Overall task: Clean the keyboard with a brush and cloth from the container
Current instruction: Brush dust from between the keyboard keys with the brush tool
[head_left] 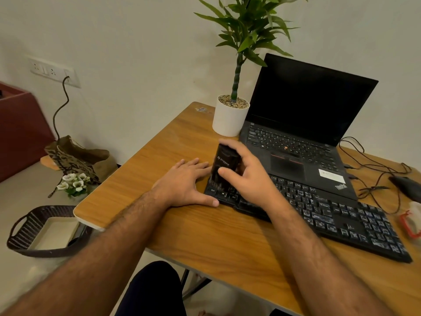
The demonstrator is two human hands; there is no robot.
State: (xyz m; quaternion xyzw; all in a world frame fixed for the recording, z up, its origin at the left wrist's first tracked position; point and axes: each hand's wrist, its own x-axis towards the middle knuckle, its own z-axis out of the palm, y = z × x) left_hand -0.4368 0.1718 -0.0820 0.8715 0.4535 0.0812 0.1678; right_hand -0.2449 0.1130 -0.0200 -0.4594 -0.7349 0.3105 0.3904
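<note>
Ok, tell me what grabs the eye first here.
The right hand holds a black brush on the left end of the black keyboard, while the left hand lies flat on the wooden table. Behind are an open laptop and a potted plant.

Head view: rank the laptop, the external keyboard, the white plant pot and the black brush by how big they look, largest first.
1. laptop, though the keyboard lies nearer the camera and looks nearly as large, so this pair is unsure.
2. keyboard.
3. white plant pot.
4. black brush, partly covered by the right hand.
</note>
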